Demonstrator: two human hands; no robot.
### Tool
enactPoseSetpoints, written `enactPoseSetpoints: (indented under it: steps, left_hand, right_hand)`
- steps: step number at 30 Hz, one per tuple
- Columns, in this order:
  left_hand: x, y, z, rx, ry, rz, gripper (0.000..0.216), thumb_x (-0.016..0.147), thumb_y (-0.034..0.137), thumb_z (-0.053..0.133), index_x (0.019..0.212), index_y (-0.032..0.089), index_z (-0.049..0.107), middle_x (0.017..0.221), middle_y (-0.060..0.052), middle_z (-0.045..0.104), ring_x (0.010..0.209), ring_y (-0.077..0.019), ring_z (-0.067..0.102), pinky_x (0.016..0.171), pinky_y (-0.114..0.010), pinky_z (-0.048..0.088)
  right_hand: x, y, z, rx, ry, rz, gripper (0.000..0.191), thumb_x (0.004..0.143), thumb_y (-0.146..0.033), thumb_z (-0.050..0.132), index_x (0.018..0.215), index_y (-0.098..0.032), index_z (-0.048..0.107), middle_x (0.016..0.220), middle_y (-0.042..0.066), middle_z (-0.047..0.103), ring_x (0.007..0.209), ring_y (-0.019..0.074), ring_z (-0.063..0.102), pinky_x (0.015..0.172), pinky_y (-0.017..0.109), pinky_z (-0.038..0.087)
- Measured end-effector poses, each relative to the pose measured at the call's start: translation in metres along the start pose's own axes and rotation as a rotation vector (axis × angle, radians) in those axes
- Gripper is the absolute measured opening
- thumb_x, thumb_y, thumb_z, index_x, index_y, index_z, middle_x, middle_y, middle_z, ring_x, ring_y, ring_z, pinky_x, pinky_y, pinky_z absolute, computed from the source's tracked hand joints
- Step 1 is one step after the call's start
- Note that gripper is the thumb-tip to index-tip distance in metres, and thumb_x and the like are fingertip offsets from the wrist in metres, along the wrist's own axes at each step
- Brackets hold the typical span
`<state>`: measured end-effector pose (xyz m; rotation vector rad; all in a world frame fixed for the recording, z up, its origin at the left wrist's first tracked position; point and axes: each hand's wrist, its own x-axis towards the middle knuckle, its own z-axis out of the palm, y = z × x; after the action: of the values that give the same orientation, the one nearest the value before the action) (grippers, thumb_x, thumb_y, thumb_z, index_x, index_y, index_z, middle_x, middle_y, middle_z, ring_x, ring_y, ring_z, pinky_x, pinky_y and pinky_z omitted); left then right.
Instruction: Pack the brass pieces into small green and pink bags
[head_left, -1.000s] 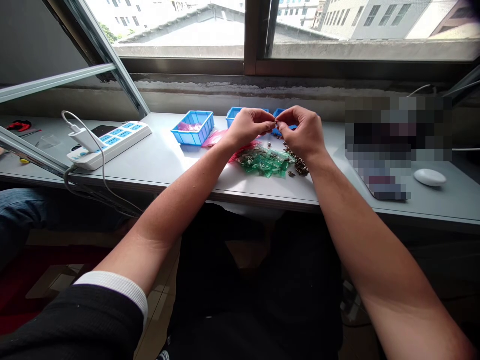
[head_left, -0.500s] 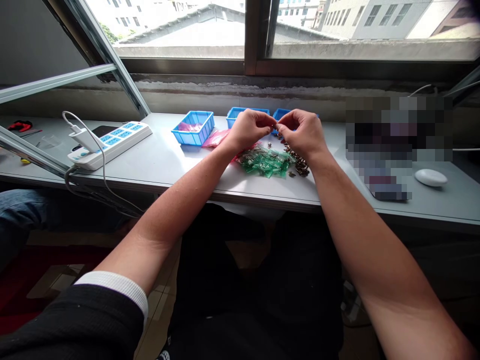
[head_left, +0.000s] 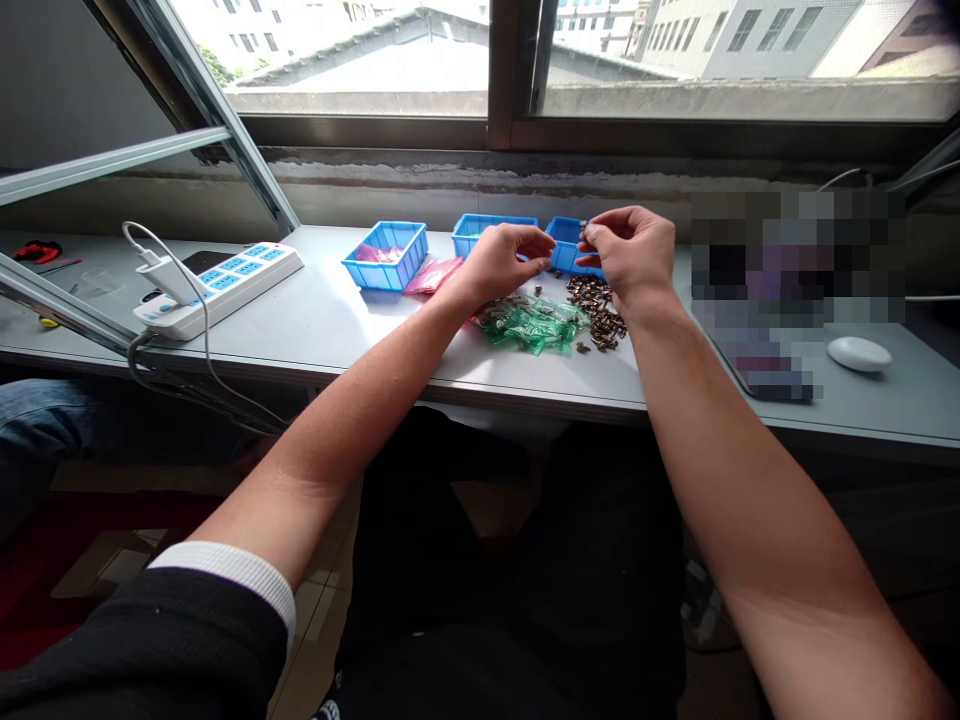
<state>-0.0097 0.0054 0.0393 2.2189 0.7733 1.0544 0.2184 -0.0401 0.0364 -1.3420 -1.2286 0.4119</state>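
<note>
1. Head view: noted small part [head_left: 583,229] pinched in right hand [head_left: 637,252], at rightmost blue bin [head_left: 564,258].
2. Cannot tell long axis or pointing; too small.
3. Found left hand [head_left: 496,262] half-curled, unclosed, near green packets [head_left: 534,328].

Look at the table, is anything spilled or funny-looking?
Maybe: the small brown pieces lie loose in a messy heap on the table, outside the blue bins, with strays nearby. I can't tell whether they spilled.

We see one tiny greyish piece [head_left: 583,229] held up near the blue box [head_left: 564,252]; at six o'clock from this piece, a loose heap of brownish metal parts [head_left: 594,302] is lying.
</note>
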Motion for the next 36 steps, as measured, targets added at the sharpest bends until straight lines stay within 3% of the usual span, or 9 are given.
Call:
enactPoseSetpoints:
  steps: [3, 9, 13, 18, 26, 29, 33, 36]
  left_hand:
    - [-0.002, -0.001, -0.002, 0.128, -0.062, 0.022, 0.022, 0.092, 0.023, 0.095, 0.114, 0.027, 0.1, 0.129, -0.011, 0.1, 0.126, -0.0334, 0.093, 0.127, -0.053, 0.072]
    - [-0.004, -0.009, -0.007, 0.242, -0.178, 0.012, 0.014, 0.089, 0.023, 0.1, 0.1, 0.03, 0.103, 0.11, -0.009, 0.099, 0.11, -0.0337, 0.091, 0.12, -0.056, 0.072]
    - [-0.004, -0.01, -0.007, 0.208, -0.174, -0.001, 0.021, 0.087, 0.014, 0.095, 0.097, 0.031, 0.102, 0.099, -0.007, 0.096, 0.101, -0.0319, 0.089, 0.117, -0.056, 0.073]
    - [-0.002, -0.012, -0.004, 0.181, -0.112, 0.041, 0.034, 0.082, 0.008, 0.088, 0.098, 0.035, 0.102, 0.105, -0.002, 0.098, 0.105, -0.0297, 0.09, 0.12, -0.052, 0.073]
    - [-0.001, -0.017, -0.002, 0.222, -0.139, 0.026, 0.03, 0.085, 0.006, 0.088, 0.097, 0.031, 0.101, 0.102, -0.005, 0.097, 0.106, -0.0302, 0.091, 0.12, -0.052, 0.074]
    - [0.0, -0.013, -0.002, 0.191, -0.041, 0.057, 0.028, 0.09, 0.009, 0.087, 0.107, 0.028, 0.1, 0.113, -0.005, 0.099, 0.113, -0.0289, 0.093, 0.121, -0.049, 0.074]
    - [0.005, -0.013, 0.002, 0.053, 0.094, 0.062, 0.041, 0.1, 0.01, 0.084, 0.138, 0.021, 0.094, 0.126, -0.01, 0.098, 0.12, -0.0273, 0.096, 0.117, -0.046, 0.077]
    - [0.009, -0.017, 0.005, -0.045, 0.114, 0.091, 0.046, 0.099, 0.005, 0.081, 0.142, 0.019, 0.092, 0.126, -0.01, 0.098, 0.124, -0.0262, 0.096, 0.117, -0.044, 0.078]
  right_hand:
    - [0.014, 0.017, -0.005, 0.065, 0.066, 0.033, 0.02, 0.107, -0.05, 0.09, 0.107, -0.032, 0.081, 0.119, 0.015, 0.09, 0.13, 0.0449, 0.095, 0.106, 0.07, 0.086]
    - [0.018, 0.022, -0.008, 0.03, -0.004, -0.01, 0.035, 0.11, -0.066, 0.086, 0.108, -0.031, 0.08, 0.121, 0.015, 0.087, 0.138, 0.046, 0.094, 0.101, 0.066, 0.088]
    - [0.009, 0.012, -0.004, 0.09, 0.004, 0.059, 0.03, 0.111, -0.06, 0.088, 0.112, -0.032, 0.08, 0.127, 0.015, 0.089, 0.133, 0.0433, 0.095, 0.1, 0.063, 0.088]
    - [-0.006, -0.004, 0.0, 0.052, -0.033, 0.071, 0.03, 0.111, -0.058, 0.091, 0.108, -0.031, 0.079, 0.124, 0.014, 0.092, 0.118, 0.0386, 0.097, 0.083, 0.053, 0.087]
    - [-0.014, -0.014, 0.001, 0.005, -0.096, 0.066, 0.018, 0.116, -0.039, 0.088, 0.105, -0.029, 0.079, 0.122, 0.015, 0.094, 0.107, 0.0332, 0.096, 0.073, 0.044, 0.082]
    - [-0.016, -0.018, 0.001, 0.037, -0.085, 0.078, 0.016, 0.115, -0.025, 0.089, 0.102, -0.027, 0.081, 0.111, 0.012, 0.092, 0.098, 0.0287, 0.095, 0.066, 0.037, 0.077]
    - [-0.02, -0.023, 0.002, 0.042, -0.079, 0.088, 0.024, 0.113, -0.01, 0.086, 0.095, -0.025, 0.083, 0.095, 0.008, 0.088, 0.089, 0.0243, 0.091, 0.058, 0.032, 0.069]
    - [-0.024, -0.025, 0.002, 0.057, -0.142, 0.081, 0.025, 0.11, -0.009, 0.092, 0.093, -0.025, 0.086, 0.092, 0.007, 0.087, 0.087, 0.0243, 0.09, 0.061, 0.035, 0.073]
